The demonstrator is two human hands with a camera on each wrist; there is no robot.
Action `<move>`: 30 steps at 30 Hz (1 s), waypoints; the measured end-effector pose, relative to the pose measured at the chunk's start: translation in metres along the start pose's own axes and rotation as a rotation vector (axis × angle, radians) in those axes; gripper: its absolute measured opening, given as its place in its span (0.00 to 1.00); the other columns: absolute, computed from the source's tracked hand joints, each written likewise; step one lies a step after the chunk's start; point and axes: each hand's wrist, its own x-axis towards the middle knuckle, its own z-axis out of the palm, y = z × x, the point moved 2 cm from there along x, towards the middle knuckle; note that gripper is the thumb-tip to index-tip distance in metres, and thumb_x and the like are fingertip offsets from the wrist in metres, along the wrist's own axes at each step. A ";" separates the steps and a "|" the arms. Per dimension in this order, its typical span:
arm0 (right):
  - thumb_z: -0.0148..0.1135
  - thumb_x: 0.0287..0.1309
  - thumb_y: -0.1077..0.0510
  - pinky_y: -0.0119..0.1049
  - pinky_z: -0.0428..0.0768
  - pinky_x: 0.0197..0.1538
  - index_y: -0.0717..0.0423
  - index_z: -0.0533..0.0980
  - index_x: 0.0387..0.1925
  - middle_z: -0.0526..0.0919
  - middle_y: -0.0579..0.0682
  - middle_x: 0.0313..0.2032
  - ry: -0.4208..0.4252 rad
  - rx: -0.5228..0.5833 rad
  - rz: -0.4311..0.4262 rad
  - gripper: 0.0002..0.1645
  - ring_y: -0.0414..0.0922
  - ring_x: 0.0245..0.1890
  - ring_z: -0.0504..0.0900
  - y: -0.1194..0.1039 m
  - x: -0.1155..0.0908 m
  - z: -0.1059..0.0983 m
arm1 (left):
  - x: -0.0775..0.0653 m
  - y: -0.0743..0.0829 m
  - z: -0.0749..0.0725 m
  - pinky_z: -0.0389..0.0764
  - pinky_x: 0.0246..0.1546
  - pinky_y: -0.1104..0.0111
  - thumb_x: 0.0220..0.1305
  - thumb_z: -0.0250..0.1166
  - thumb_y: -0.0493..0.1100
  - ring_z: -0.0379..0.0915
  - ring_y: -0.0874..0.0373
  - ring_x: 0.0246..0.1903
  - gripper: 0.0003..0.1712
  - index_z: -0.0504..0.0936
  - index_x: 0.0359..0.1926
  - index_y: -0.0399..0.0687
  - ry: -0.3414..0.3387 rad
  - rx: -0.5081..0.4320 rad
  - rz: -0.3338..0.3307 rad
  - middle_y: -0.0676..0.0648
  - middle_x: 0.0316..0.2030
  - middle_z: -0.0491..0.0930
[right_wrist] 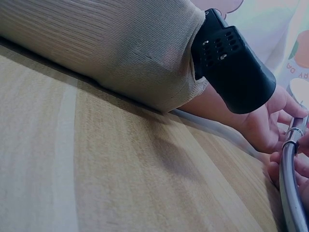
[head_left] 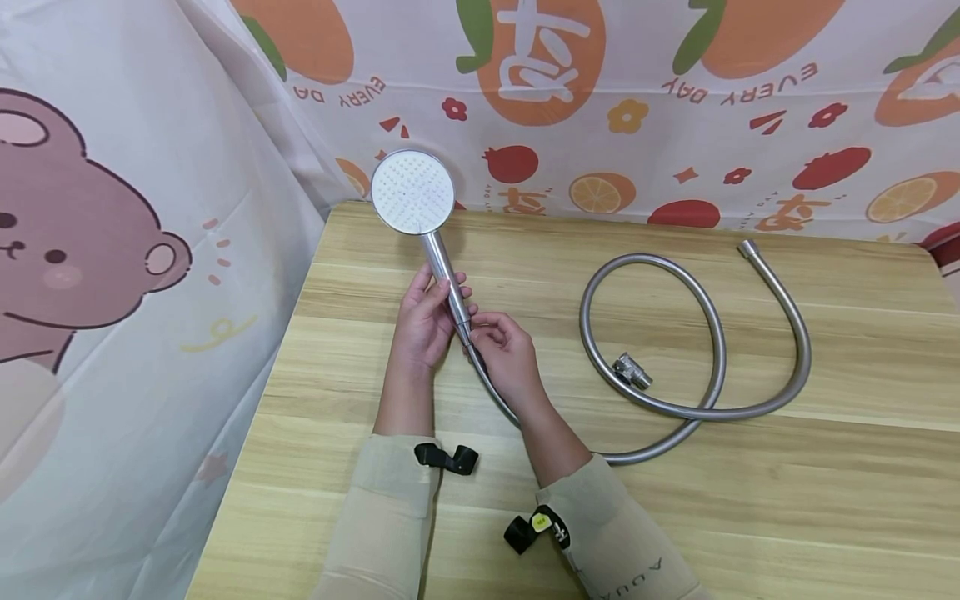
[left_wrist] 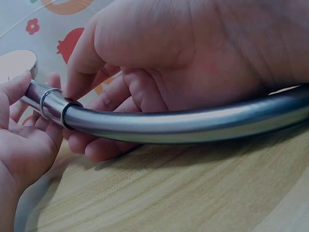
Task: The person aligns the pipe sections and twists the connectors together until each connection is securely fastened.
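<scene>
A chrome hand shower with a round, white-faced head (head_left: pixel 412 192) tilts up over the far left part of the table. My left hand (head_left: pixel 426 321) grips its handle (head_left: pixel 444 265), thumb lying along the front. Just below, my right hand (head_left: pixel 508 354) pinches the hose's conical end fitting (left_wrist: pixel 59 107) where it meets the handle. From that joint the grey metal shower hose (left_wrist: pixel 183 126) curves away under the right palm. In the right wrist view, the left hand (right_wrist: pixel 263 126) and the joint show at the right edge.
The hose (head_left: pixel 722 358) loops across the right half of the wooden table (head_left: pixel 847 492), its free end fitting (head_left: pixel 747 247) near the back edge. A small chrome angled connector (head_left: pixel 632 372) lies inside the loop. Printed cloths (head_left: pixel 555 158) hang behind and at left.
</scene>
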 end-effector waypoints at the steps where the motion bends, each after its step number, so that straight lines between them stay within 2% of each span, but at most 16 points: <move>1: 0.63 0.61 0.62 0.31 0.85 0.39 0.57 0.78 0.49 0.85 0.56 0.39 0.002 -0.009 -0.009 0.14 0.44 0.34 0.85 0.000 0.000 0.000 | 0.000 0.000 0.000 0.88 0.37 0.62 0.71 0.57 0.36 0.81 0.57 0.37 0.32 0.61 0.73 0.49 -0.001 0.000 0.000 0.46 0.41 0.80; 6: 0.71 0.54 0.63 0.28 0.84 0.40 0.57 0.78 0.48 0.84 0.54 0.41 0.014 -0.080 -0.059 0.19 0.43 0.36 0.83 0.000 0.000 0.000 | 0.000 0.001 0.000 0.88 0.38 0.62 0.71 0.58 0.37 0.81 0.56 0.37 0.35 0.57 0.75 0.46 -0.010 -0.004 0.002 0.46 0.41 0.80; 11: 0.73 0.50 0.66 0.27 0.82 0.40 0.58 0.78 0.49 0.83 0.56 0.41 0.022 -0.102 -0.070 0.22 0.44 0.37 0.81 0.000 0.000 0.000 | 0.001 0.001 0.000 0.88 0.38 0.62 0.71 0.58 0.37 0.81 0.56 0.37 0.35 0.56 0.75 0.45 -0.013 -0.011 -0.001 0.46 0.41 0.80; 23: 0.71 0.53 0.64 0.28 0.83 0.40 0.55 0.79 0.48 0.83 0.53 0.39 0.027 -0.096 -0.074 0.19 0.43 0.36 0.81 0.000 0.000 0.001 | 0.000 0.001 0.000 0.88 0.38 0.62 0.68 0.62 0.38 0.81 0.56 0.37 0.37 0.57 0.74 0.46 -0.015 -0.016 -0.001 0.45 0.41 0.79; 30: 0.67 0.57 0.65 0.29 0.83 0.38 0.57 0.79 0.48 0.85 0.56 0.38 0.018 -0.056 -0.055 0.16 0.44 0.35 0.84 -0.001 -0.001 0.001 | 0.000 0.001 0.000 0.88 0.37 0.63 0.70 0.59 0.37 0.81 0.57 0.37 0.33 0.59 0.73 0.46 -0.007 0.002 0.005 0.46 0.41 0.80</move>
